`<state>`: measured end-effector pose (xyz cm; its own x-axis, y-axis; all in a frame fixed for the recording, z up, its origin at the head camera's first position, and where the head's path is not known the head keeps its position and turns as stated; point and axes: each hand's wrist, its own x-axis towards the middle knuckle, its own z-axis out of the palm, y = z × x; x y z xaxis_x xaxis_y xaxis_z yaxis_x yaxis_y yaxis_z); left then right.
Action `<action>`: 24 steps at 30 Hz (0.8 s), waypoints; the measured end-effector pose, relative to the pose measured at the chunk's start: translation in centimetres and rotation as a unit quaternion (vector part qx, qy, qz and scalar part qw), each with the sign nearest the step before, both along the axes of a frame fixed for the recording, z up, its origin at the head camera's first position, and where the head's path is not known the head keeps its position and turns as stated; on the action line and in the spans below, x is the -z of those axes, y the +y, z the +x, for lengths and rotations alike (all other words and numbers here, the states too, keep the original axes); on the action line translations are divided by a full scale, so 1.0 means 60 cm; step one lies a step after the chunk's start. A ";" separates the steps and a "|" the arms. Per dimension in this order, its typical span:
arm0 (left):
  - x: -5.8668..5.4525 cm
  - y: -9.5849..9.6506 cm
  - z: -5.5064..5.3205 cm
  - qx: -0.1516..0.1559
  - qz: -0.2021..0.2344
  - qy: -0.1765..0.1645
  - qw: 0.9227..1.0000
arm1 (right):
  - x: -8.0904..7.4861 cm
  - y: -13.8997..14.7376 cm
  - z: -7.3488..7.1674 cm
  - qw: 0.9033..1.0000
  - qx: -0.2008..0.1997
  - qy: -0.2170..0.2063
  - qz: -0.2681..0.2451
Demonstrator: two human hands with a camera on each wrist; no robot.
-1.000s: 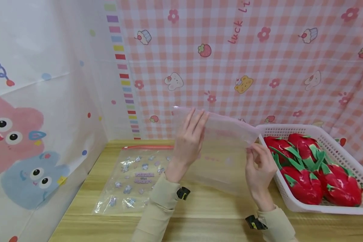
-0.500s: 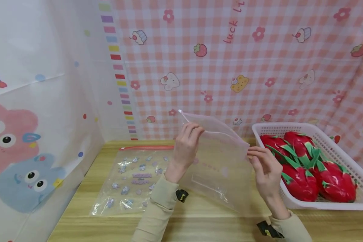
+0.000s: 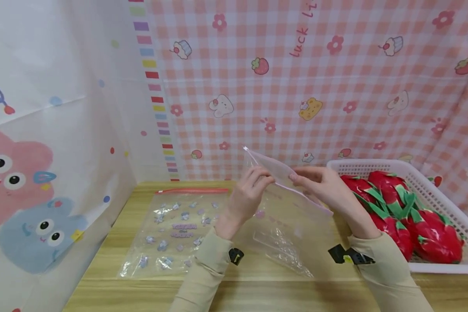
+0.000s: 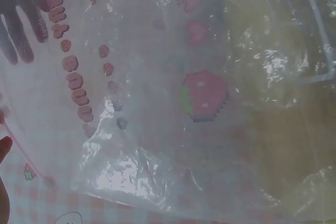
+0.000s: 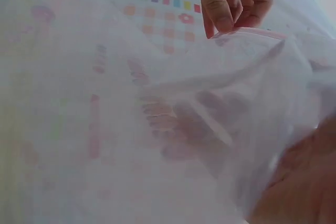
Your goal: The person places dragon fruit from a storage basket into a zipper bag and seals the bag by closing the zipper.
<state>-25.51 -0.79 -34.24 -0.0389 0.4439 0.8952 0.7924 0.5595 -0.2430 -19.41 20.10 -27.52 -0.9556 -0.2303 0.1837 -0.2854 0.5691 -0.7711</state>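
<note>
A clear zip bag [image 3: 277, 232] with a pale pink zip top is held up at a slant over the table. My left hand [image 3: 243, 199] pinches its near lip, seen also in the right wrist view, where the thumb and fingertips meet on the pink strip. At the far lip is my right hand [image 3: 331, 190], thumb in front and fingers behind the film. Through the film its fingers [image 4: 23, 35] look long and blurred in the left wrist view. A strawberry print [image 4: 205, 95] shows on the bag. The lips stand partly apart.
Flat on the wooden table [image 3: 253, 294] at left lies another clear zip bag [image 3: 165, 247] with a red zip and small prints. A white perforated basket [image 3: 444, 268] at right holds several red dragon fruits [image 3: 434, 238] with green leaves. Patterned cloths hang behind and at left.
My right hand has left the bag's right end and moved left along its top, closer to my left hand. The left hand has curled onto the near lip, and the bag has tilted.
</note>
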 end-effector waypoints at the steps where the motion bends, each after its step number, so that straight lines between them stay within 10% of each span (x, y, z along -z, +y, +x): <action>1: 0.000 0.001 0.001 0.000 0.001 0.001 1.000 | -0.003 -0.002 -0.003 1.000 0.000 -0.009 0.001; 5: 0.001 0.010 0.007 0.002 0.044 -0.037 0.998 | -0.010 -0.005 -0.007 1.000 0.016 0.003 -0.007; 8: -0.004 0.020 0.020 0.000 0.105 -0.132 0.986 | -0.012 -0.008 -0.004 0.998 0.060 0.031 -0.020; 11: -0.018 0.033 0.042 0.007 0.171 -0.278 0.945 | -0.011 -0.017 0.001 0.991 0.099 0.055 -0.067; 17: -0.062 0.058 0.077 0.071 0.230 -0.518 0.821 | 0.003 -0.047 0.015 0.964 0.133 0.119 -0.196; 20: -0.077 0.067 0.085 0.086 0.254 -0.551 0.790 | 0.014 -0.065 0.018 0.945 0.148 0.145 -0.255; 24: -0.086 0.074 0.089 0.093 0.289 -0.547 0.781 | 0.032 -0.087 0.015 0.919 0.153 0.137 -0.336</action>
<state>-20.16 3.65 -29.10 -0.9026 0.0674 0.4251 0.4301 0.1772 0.8852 -18.49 14.90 -29.43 -0.8535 0.2950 0.4296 -0.4269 0.0768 -0.9010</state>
